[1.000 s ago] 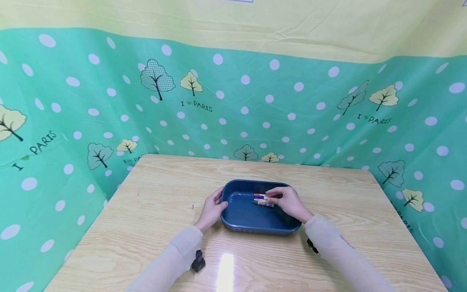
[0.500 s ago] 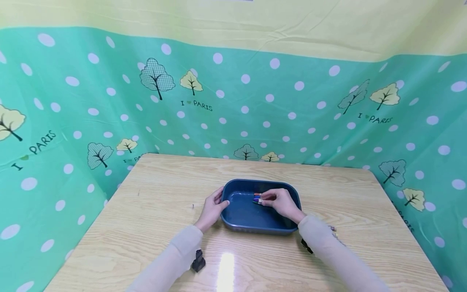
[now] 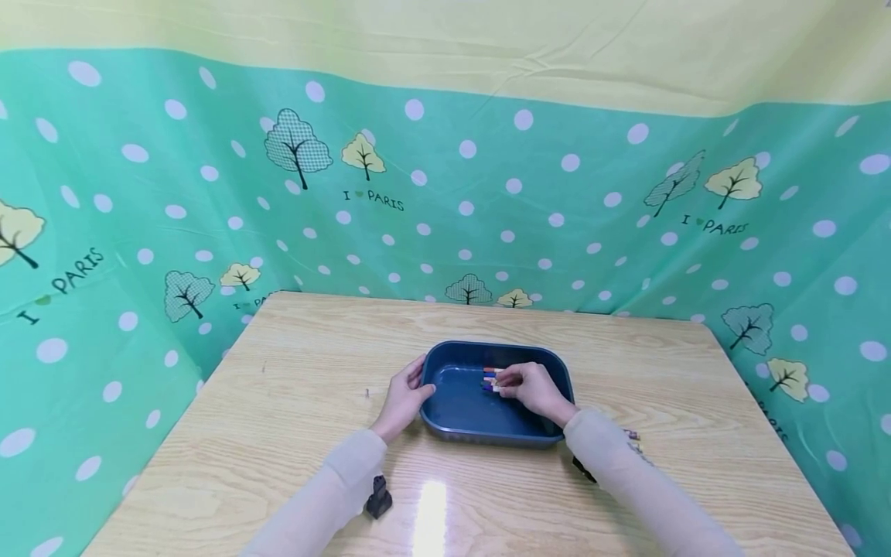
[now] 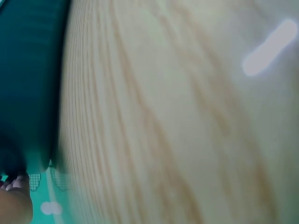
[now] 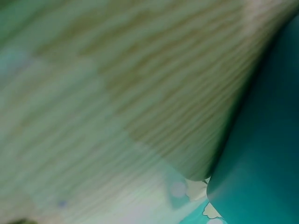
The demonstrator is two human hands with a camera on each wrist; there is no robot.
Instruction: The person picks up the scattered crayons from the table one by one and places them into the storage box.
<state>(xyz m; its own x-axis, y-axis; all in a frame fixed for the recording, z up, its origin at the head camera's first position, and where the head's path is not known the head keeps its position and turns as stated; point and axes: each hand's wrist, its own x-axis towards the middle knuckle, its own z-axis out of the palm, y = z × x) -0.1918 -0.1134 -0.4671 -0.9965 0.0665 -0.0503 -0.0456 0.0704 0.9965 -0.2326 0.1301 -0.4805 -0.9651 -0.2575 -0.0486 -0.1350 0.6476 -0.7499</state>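
A dark blue rounded rectangular tray stands on the wooden table, its outer wall large in both wrist views. My left hand grips its left side, thumb over the rim and fingers outside. Inside the tray, my right hand pinches a crayon among several small crayons lying side by side. Orange, blue and purple tips poke out to the left of the fingertips; their other ends are hidden under the hand. In the right wrist view the right hand is out of sight.
More crayons lie on the table just right of the tray, partly behind the right sleeve. A green dotted curtain with printed trees hangs round the back and sides. A black wrist camera sits under the left sleeve.
My right hand has shifted slightly left and down over the crayons, and the purple tip now sits lower in the row. Crayons beside the right sleeve have come into sight. The left hand stays.
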